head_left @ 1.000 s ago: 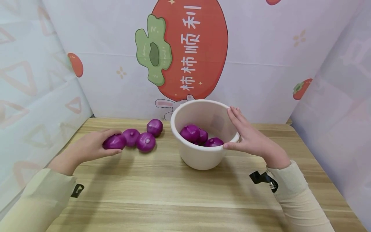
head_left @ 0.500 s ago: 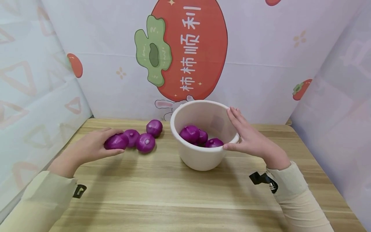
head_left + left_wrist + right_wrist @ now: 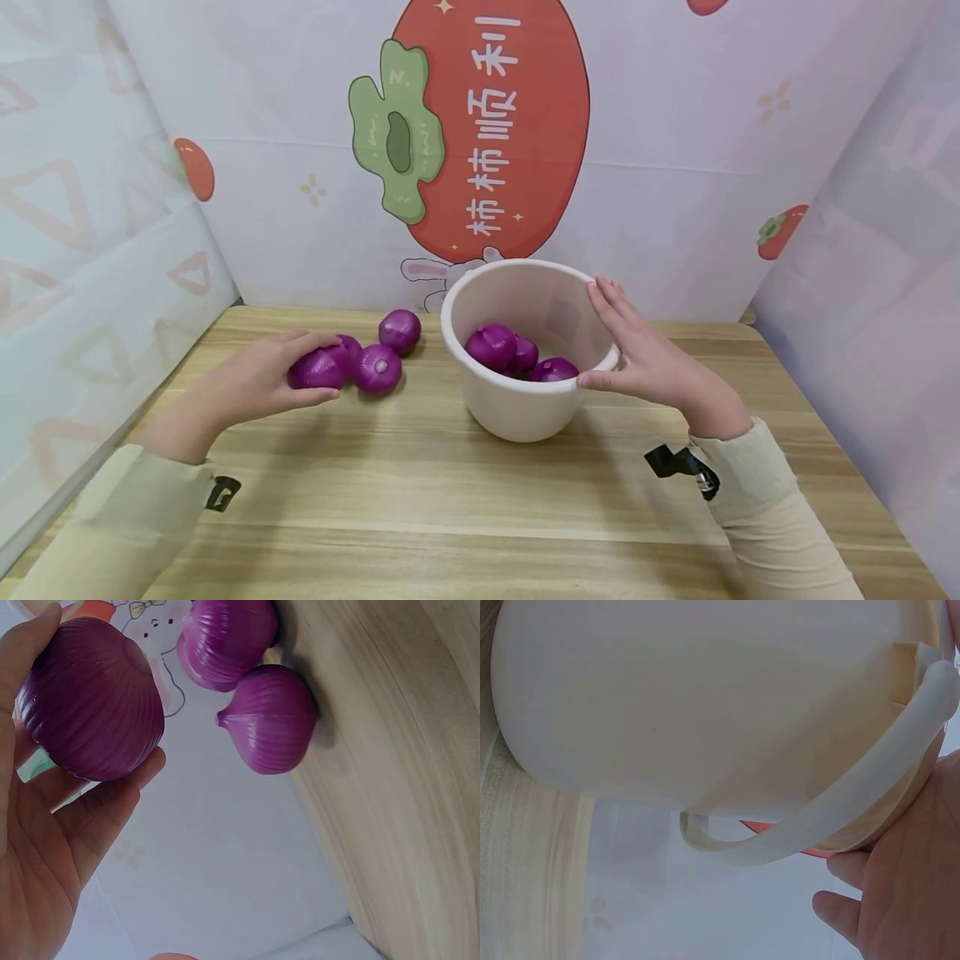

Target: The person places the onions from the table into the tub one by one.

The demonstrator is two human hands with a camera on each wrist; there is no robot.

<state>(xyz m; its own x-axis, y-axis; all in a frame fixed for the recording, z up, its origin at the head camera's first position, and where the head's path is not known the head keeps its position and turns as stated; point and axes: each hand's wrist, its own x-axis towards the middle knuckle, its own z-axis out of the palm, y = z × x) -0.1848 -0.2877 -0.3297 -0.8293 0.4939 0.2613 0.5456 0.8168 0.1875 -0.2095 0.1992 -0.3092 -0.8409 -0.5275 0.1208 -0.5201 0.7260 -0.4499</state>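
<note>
My left hand (image 3: 258,379) grips a purple onion (image 3: 318,367), thumb on one side and fingers on the other. The left wrist view shows this onion (image 3: 90,705) held above the palm. Right beside it, a second onion (image 3: 349,347) is partly hidden, and a third onion (image 3: 377,370) stands on the table close by. Another onion (image 3: 400,332) lies a little farther back. My right hand (image 3: 648,358) rests on the right rim of a white bucket (image 3: 521,412), fingers extended along it, thumb at the near side. Several onions (image 3: 491,347) lie inside.
The wooden table (image 3: 420,500) bears everything. A printed cloth wall (image 3: 660,208) rises behind the bucket, with more cloth at left and right. In the right wrist view a curved handle (image 3: 840,802) hangs along the bucket's side.
My left hand has moved to the right with its onion, which now overlaps the neighbouring onion in the head view. My right hand and the bucket have stayed in place.
</note>
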